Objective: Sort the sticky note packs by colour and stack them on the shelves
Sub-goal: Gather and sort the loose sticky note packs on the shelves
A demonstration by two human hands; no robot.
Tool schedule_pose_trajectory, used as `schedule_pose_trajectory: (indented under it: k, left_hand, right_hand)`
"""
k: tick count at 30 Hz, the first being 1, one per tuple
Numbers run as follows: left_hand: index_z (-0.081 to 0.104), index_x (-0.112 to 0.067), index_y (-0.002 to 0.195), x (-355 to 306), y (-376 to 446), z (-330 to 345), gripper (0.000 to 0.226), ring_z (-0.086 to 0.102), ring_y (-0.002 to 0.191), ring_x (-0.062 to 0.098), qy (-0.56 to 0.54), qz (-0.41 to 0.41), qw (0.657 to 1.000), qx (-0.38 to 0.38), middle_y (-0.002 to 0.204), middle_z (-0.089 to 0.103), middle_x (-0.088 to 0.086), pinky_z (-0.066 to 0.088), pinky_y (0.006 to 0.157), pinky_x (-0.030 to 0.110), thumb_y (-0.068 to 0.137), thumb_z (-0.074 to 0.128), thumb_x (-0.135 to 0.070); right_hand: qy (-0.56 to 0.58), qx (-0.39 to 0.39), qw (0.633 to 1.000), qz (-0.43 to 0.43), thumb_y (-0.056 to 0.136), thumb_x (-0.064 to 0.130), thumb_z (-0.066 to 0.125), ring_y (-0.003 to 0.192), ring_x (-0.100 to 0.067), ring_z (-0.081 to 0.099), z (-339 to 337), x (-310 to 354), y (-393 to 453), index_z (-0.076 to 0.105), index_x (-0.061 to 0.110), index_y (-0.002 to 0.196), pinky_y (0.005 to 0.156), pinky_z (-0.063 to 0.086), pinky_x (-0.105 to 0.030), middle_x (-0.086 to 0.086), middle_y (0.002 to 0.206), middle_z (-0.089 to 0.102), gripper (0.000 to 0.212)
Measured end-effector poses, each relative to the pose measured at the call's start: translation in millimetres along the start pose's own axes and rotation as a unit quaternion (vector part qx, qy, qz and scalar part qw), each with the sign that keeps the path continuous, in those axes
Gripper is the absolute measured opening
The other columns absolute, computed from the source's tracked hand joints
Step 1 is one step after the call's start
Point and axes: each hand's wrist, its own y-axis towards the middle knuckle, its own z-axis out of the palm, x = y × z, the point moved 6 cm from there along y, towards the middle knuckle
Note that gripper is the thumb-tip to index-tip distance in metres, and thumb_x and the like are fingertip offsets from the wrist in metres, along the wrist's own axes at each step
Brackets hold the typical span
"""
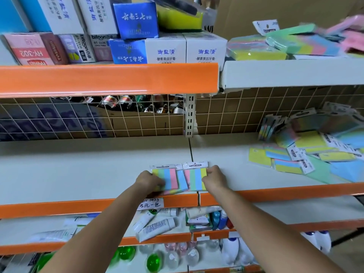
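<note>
Two striped sticky note stacks lie side by side near the front edge of the middle shelf (78, 170). My left hand (148, 181) grips the left stack (170, 178), striped yellow, green, blue and pink. My right hand (214, 177) grips the right edge of the right stack (195, 179), striped pink, green, blue and yellow. A loose heap of sticky note packs (307, 152) in yellow, blue, green and pink lies at the right of the same shelf. More packs (275, 46) sit on the upper right shelf.
Toothpaste boxes (167, 49) fill the upper left shelf above an orange rail (108, 77). A wire grid (98, 119) backs the middle shelf. Tubes (155, 227) and bottles (230, 251) crowd the lower shelves under my arms.
</note>
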Motion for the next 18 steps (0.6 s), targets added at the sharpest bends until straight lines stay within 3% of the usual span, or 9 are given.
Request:
schedule_pose_trajectory:
  k: [3,5,8,10,12,14,18]
  left_hand:
    - [0.051,-0.005,0.085,-1.9,1.9,4.5,0.022,0.046,0.062,0.018,-0.001,-0.004,1.000,0.009,0.075,0.048,0.008,0.035,0.052,0.025,0.082,0.070,-0.015]
    - [0.051,-0.004,0.088,-2.7,4.3,4.3,0.021,0.047,0.062,0.020,0.015,-0.010,1.000,-0.001,0.074,0.048,0.009,0.036,0.052,0.025,0.084,0.068,-0.017]
    - [0.055,-0.005,0.096,-3.8,9.5,-4.1,0.026,0.051,0.079,0.026,0.118,-0.002,0.992,-0.040,0.088,0.054,0.011,0.037,0.064,0.026,0.083,0.067,-0.025]
    - [0.054,-0.005,0.108,-6.4,8.8,-11.9,0.039,0.054,0.093,0.028,0.183,0.006,0.981,-0.069,0.103,0.055,0.012,0.041,0.070,0.029,0.080,0.068,-0.028]
    - [0.049,-0.008,0.124,-6.2,11.1,-14.0,0.051,0.054,0.107,0.033,0.195,0.013,0.978,-0.078,0.121,0.051,0.016,0.045,0.080,0.033,0.079,0.067,-0.024]
    - [0.044,-0.012,0.133,-8.1,11.1,-10.2,0.055,0.055,0.109,0.033,0.184,0.029,0.981,-0.055,0.124,0.052,0.017,0.047,0.083,0.033,0.082,0.062,-0.017]
    - [0.049,-0.010,0.118,-12.7,10.6,-8.6,0.037,0.059,0.098,0.028,0.221,0.041,0.974,-0.027,0.115,0.060,0.014,0.049,0.080,0.032,0.084,0.060,-0.022]
  right_hand:
    - [-0.069,0.008,0.998,-0.005,0.087,0.003,0.054,0.101,-0.027,0.060,-5.0,0.1,2.5,0.058,0.006,0.114,0.066,0.037,-0.021,-0.013,0.112,0.063,0.028]
    - [-0.088,0.017,0.996,0.000,0.083,0.006,0.057,0.084,-0.025,0.059,-6.9,-1.8,4.4,0.060,0.009,0.089,0.060,0.038,-0.021,-0.011,0.089,0.062,0.007]
    - [-0.077,0.041,0.996,0.007,0.080,0.006,0.061,0.073,-0.022,0.056,-5.4,-2.0,4.7,0.052,0.012,0.070,0.053,0.041,-0.022,-0.005,0.070,0.054,0.015]
    - [-0.067,0.046,0.997,0.005,0.079,0.004,0.063,0.079,-0.024,0.063,-5.7,-1.0,3.7,0.058,0.011,0.083,0.066,0.052,-0.029,-0.008,0.080,0.060,0.010]
    - [-0.045,0.036,0.998,0.000,0.080,0.003,0.064,0.089,-0.027,0.066,-5.8,-1.0,1.6,0.057,0.011,0.104,0.074,0.054,-0.032,-0.009,0.095,0.059,0.026]
    - [-0.062,0.033,0.997,-0.022,0.082,0.003,0.061,0.095,-0.029,0.065,-2.7,0.0,1.9,0.056,0.010,0.114,0.078,0.054,-0.032,-0.009,0.106,0.062,0.032]
    - [-0.043,0.076,0.996,-0.034,0.082,0.004,0.062,0.087,-0.022,0.064,10.7,4.7,-2.8,0.059,0.017,0.126,0.071,0.049,-0.023,-0.008,0.119,0.064,0.046]
